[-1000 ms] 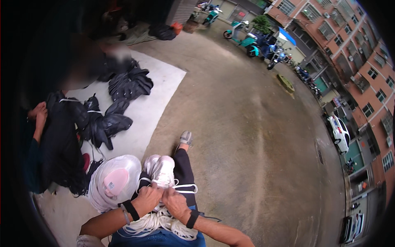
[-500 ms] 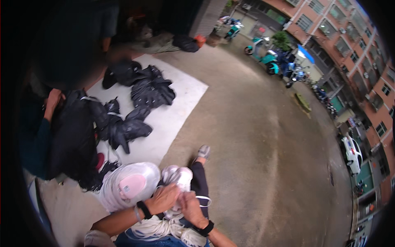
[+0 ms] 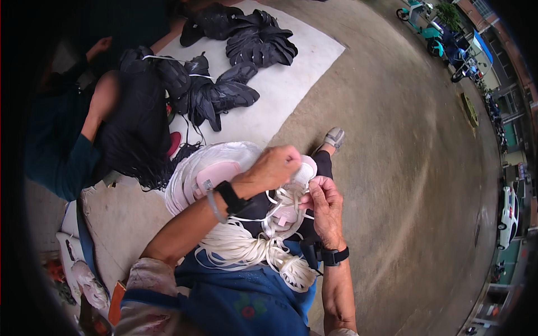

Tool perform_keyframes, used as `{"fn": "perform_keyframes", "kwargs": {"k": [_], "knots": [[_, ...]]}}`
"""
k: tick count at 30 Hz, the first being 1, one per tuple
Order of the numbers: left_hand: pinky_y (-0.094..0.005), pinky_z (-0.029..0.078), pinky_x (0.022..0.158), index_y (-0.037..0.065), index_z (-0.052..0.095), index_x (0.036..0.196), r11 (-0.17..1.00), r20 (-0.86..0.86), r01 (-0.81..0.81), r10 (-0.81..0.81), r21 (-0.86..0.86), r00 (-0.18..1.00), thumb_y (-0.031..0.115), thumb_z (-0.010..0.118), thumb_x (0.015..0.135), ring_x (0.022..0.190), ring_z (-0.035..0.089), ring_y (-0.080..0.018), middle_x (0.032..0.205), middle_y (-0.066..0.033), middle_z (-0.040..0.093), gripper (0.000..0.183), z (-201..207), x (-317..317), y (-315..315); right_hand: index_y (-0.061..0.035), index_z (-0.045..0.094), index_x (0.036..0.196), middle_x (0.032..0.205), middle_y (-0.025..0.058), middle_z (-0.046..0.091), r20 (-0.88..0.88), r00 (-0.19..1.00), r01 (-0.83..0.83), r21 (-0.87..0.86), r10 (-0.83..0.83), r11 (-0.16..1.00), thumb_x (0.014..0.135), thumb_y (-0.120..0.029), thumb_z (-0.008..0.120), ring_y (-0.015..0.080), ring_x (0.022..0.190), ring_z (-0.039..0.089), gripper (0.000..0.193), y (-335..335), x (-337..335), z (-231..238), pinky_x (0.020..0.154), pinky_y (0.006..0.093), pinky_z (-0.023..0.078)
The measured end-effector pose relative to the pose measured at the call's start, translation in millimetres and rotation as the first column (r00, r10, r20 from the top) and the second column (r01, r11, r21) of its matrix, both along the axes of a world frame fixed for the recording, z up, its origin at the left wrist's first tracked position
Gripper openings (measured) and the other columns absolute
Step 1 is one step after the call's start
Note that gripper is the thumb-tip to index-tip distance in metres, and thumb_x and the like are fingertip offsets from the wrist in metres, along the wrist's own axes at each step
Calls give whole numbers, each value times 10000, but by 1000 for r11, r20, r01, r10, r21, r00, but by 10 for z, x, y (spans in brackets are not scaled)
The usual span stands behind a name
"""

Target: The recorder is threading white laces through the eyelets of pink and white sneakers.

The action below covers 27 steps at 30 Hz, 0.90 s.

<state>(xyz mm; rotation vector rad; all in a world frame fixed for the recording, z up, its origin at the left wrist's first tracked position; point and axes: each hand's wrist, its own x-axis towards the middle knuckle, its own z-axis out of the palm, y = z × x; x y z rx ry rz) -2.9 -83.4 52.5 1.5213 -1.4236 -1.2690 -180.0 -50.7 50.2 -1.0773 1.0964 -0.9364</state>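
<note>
While seated over bundle of white cords [image 3: 255,246] on lap: left hand [image 3: 274,167] fisted above bundle, fingers closed on white-and-pink shoe upper [image 3: 297,175]. Right hand [image 3: 325,201] just right of upper, fingers pinched shut on white lace [image 3: 291,199] running down toward bundle. Black wristbands on both wrists. Stack of white-and-pink uppers [image 3: 207,168] left of bundle, touching knee. Further up-left from bundle, heap of black shoe uppers [image 3: 224,84] on white sheet [image 3: 291,84] over concrete ground [image 3: 403,185]. Another person in teal sleeve [image 3: 61,157] left of that heap. Parked scooters [image 3: 443,28] far up-right.
</note>
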Motion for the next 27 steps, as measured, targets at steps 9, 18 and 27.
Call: {"fn": "perform_keyframes", "kwargs": {"k": [9, 18, 27], "knots": [[-406, 467, 879, 20, 590, 1094, 973, 364, 203, -150, -109, 919, 107, 591, 846, 1008, 580, -359, 1077, -196, 587, 262, -510, 90, 581, 9, 572, 1073, 778, 19, 586, -221, 975, 18, -73, -33, 997, 966, -102, 520, 74, 622, 556, 163, 248, -89, -78, 560, 219, 481], [-411, 493, 804, -6, 605, 1051, 943, 300, 261, -315, 207, 900, 148, 635, 824, 918, 618, -339, 953, -205, 624, 276, -410, 33, 470, 21, 546, 1173, 955, 165, 598, -677, 730, -187, -331, -95, 925, 868, -63, 585, 256, 729, 617, 319, 310, -440, -390, 659, 346, 508], [-387, 500, 650, 26, 607, 920, 936, 200, 314, -343, 161, 918, 252, 653, 781, 720, 616, -276, 813, -162, 617, 270, -820, 142, 448, 3, 625, 908, 785, 190, 613, -713, 696, -310, -413, -91, 856, 781, -71, 593, 314, 708, 602, 151, 184, -424, -527, 662, 411, 482]]}}
